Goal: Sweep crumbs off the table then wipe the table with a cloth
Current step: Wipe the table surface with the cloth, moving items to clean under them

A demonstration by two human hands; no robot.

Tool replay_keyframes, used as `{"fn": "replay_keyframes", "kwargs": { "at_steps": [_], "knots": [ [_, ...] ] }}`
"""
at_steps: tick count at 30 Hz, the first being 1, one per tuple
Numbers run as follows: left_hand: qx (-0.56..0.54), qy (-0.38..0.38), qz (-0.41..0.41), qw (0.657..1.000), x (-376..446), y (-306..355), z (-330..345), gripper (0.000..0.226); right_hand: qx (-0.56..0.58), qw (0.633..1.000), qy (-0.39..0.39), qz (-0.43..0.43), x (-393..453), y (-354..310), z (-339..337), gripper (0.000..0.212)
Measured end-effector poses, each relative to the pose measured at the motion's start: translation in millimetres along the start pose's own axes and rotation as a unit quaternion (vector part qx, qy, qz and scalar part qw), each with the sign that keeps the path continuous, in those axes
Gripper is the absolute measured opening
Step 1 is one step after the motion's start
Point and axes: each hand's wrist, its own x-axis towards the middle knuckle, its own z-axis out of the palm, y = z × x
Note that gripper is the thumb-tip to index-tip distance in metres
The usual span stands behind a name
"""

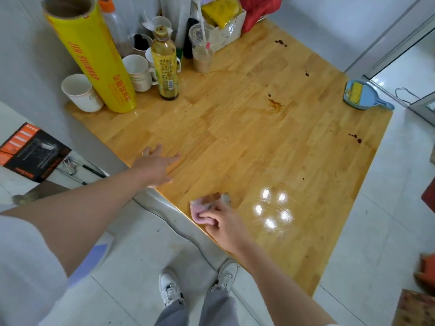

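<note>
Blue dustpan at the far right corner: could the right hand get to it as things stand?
Probably yes. The bare table between the right hand and the dustpan holds only stains, though that hand grips the pink cloth and faces a long stretch.

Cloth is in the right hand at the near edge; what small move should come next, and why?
Probably slide the right hand with the pink cloth forward toward the brown smear mid-table: dark spots remain on the wooden table, while the left hand braces flat.
</note>
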Motion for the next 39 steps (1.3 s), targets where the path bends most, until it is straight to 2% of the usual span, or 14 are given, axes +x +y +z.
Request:
{"fn": "replay_keyframes", "kwargs": {
  "at_steps": [2, 4, 7, 9, 11, 13, 15, 17, 20, 22, 27, 30, 35, 39],
  "knots": [
    [0.004, -0.001, -0.001, 1.000, 2, 0, 1, 0.082, -0.015, 0.997, 0.052, 0.054, -36, 45, -21, 0.035],
    [0.008, -0.002, -0.002, 1.000, 3, -1, 3, 0.082, 0.015, 0.948, 0.217, 0.232, -69, 84, -55, 0.044],
    [0.010, 0.001, -0.004, 1.000, 1, -1, 1, 0.083, 0.143, 0.716, 0.409, 0.547, -70, 97, -71, 0.044],
    [0.010, -0.001, -0.005, 1.000, 0, 1, -1, 0.083, 0.148, 0.772, 0.348, 0.510, -44, 65, -51, 0.040],
    [0.001, -0.010, -0.015, 1.000, -4, -2, 0, 0.083, 0.081, 0.934, 0.195, 0.289, -31, 25, -16, 0.036],
    [-0.008, -0.018, -0.019, 1.000, -7, 1, 0, 0.082, -0.003, 0.996, 0.034, 0.080, -42, 17, 5, 0.036],
    [0.001, 0.000, -0.024, 1.000, -12, 13, 3, 0.080, 0.009, 0.999, 0.021, 0.040, -75, 37, -3, 0.037],
    [0.023, 0.065, -0.021, 0.997, -16, 34, 7, 0.081, 0.048, 0.986, 0.102, 0.124, -118, 76, -20, 0.039],
    [-0.003, 0.094, 0.043, 0.995, -25, 85, 21, 0.078, 0.090, 0.842, 0.297, 0.442, -161, 117, -48, 0.048],
    [-0.032, 0.061, 0.066, 0.995, -29, 120, 32, 0.074, 0.102, 0.772, 0.352, 0.519, -146, 103, -41, 0.048],
    [-0.012, 0.028, 0.067, 0.997, -27, 160, 39, 0.089, 0.037, 0.981, 0.072, 0.175, -137, 42, -1, 0.025],
    [0.036, 0.003, 0.061, 0.997, -26, 165, 40, 0.097, 0.029, 0.967, 0.088, 0.238, -179, 92, -26, 0.025],
    [0.043, -0.014, 0.048, 0.998, -29, 173, 34, 0.102, 0.108, 0.836, 0.251, 0.477, -188, 107, -43, 0.035],
    [0.044, -0.017, 0.042, 0.998, -29, 174, 29, 0.104, 0.157, 0.938, 0.116, 0.286, -149, 48, -7, 0.040]
  ]
}}
